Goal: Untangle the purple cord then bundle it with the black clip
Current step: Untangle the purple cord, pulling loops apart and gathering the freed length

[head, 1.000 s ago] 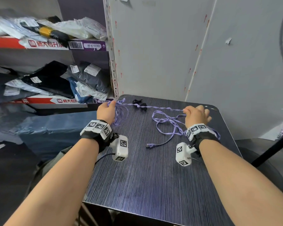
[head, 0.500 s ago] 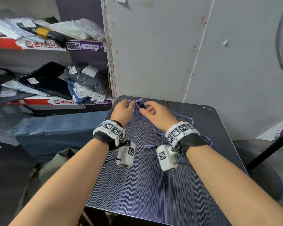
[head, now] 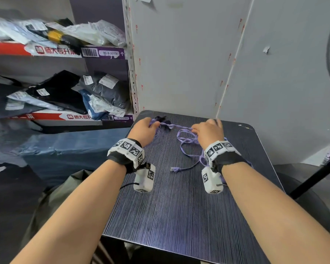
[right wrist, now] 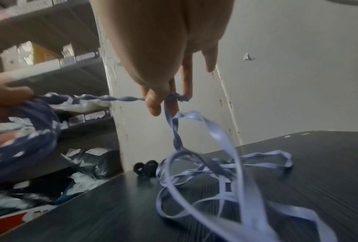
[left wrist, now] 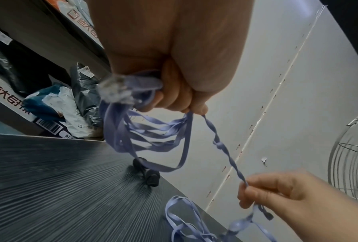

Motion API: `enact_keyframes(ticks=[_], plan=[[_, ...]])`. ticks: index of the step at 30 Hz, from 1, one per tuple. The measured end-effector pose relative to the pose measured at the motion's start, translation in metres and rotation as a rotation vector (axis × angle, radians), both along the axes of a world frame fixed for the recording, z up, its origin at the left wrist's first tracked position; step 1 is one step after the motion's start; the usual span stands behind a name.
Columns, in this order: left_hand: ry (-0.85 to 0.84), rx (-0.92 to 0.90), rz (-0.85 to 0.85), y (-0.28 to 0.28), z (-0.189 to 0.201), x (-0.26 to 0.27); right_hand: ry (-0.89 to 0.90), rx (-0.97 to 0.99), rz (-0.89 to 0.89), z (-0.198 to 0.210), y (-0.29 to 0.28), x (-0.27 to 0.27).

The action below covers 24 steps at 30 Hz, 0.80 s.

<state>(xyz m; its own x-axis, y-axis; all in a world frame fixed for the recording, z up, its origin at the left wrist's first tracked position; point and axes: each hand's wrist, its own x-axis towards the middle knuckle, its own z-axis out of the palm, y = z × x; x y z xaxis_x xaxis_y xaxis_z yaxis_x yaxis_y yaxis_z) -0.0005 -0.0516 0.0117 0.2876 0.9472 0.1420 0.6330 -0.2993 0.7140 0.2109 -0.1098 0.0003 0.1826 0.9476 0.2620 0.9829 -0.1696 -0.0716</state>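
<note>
A flat purple cord (head: pixel 185 139) lies in loose loops on the dark striped table (head: pixel 179 206). My left hand (head: pixel 144 130) grips a bunch of gathered loops (left wrist: pixel 145 131) with a clear plug (left wrist: pixel 116 90) sticking out of the fist. My right hand (head: pixel 208 132) pinches the cord (right wrist: pixel 169 98) between thumb and fingers, and a twisted stretch (left wrist: pixel 225 150) runs taut between both hands. The black clip (head: pixel 161 119) lies on the table at the far edge, under that stretch (right wrist: pixel 146 166). The other plug end (head: pixel 174 169) rests on the table between my wrists.
Shelves (head: pixel 61 54) piled with wrapped parcels stand to the left of the table. A grey wall panel (head: pixel 198 63) rises right behind the table's far edge. A wire fan guard (left wrist: pixel 351 163) stands at the right. A black pole (head: pixel 316 180) slants beside the right edge.
Both hands met near the clip half a second ago. They have since drawn apart, the right hand moving right and pulling a fresh stretch of cord taut from the left hand's bunch.
</note>
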Motion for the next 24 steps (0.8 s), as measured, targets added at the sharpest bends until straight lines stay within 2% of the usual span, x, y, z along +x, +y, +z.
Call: enact_keyframes(ticks=[7, 12, 15, 19, 22, 24], plan=[[-0.039, -0.063, 0.056, 0.009, -0.002, -0.002, -0.102, -0.1, -0.062, 0.01, -0.002, 0.01], [-0.039, -0.045, 0.041, 0.009, 0.005, 0.002, -0.278, -0.119, -0.125, 0.015, 0.0, -0.006], [-0.035, 0.005, 0.009, 0.008, 0.011, 0.005, -0.156, -0.186, -0.106, 0.021, 0.002, -0.013], [-0.016, 0.056, -0.03, 0.005, 0.02, 0.004, -0.001, -0.122, -0.08, 0.022, 0.006, -0.014], [0.006, 0.081, -0.064, 0.004, 0.023, 0.008, 0.269, -0.088, -0.023, 0.018, 0.008, -0.02], [0.03, 0.073, -0.074, 0.004, 0.023, 0.013, 0.461, 0.001, 0.052, 0.018, 0.008, -0.029]])
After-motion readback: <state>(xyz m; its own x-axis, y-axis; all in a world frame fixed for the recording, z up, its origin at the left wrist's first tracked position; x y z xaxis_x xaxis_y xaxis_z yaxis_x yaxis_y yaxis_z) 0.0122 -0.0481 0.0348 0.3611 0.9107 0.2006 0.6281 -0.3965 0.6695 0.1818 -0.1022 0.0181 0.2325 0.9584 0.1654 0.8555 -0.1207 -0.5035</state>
